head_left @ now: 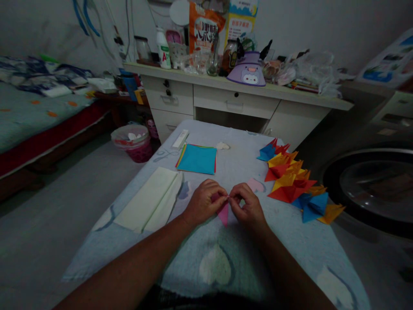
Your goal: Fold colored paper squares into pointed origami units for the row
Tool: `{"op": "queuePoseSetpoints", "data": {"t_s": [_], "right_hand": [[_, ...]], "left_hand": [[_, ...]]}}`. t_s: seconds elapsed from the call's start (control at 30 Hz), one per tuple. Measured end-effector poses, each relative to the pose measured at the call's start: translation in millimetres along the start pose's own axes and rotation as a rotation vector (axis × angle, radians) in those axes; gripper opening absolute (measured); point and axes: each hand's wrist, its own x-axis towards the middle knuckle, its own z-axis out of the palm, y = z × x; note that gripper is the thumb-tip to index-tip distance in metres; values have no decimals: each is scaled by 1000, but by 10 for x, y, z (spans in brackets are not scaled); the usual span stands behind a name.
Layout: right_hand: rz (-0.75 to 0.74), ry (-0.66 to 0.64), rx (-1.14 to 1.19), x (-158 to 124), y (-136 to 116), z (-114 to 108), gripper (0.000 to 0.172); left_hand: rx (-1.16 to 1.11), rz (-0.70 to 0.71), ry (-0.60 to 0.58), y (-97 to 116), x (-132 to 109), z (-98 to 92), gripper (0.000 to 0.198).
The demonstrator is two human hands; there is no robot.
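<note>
At the near side, the tabletop (248, 262) is covered by a patterned cloth (214, 265); a crease pressed there could come out blunt if the cloth gives. Just beyond, the left hand (206, 199) and right hand (245, 204) meet, the fingers of both pinched on a small piece of pink paper (223, 216) between them, its pointed end toward the body. An uneven pull between the two pinches could tear the paper or skew its fold, and the fingers hide much of it. To the left lies a folded pale sheet (148, 200), near enough to be dragged if the left hand swung wide. On the right, folded paper figures (292, 189) crowd together near the edge; a careless sweep of the right hand could knock some off. Farther away, the stack of coloured squares (197, 160) looks loose, so a bump could fan it out
</note>
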Motion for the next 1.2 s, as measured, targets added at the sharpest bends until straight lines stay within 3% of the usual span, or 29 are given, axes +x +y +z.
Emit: {"op": "queuePoseSetpoints", "data": {"t_s": [0.3,1.2], "right_hand": [[-47,-4,-13,1,0,24,16],[108,-56,-9,0,-19,13,8]], "left_hand": [[-19,16,10,-6,-3,4,4],[-14,18,9,-6,6,11,6]]}}
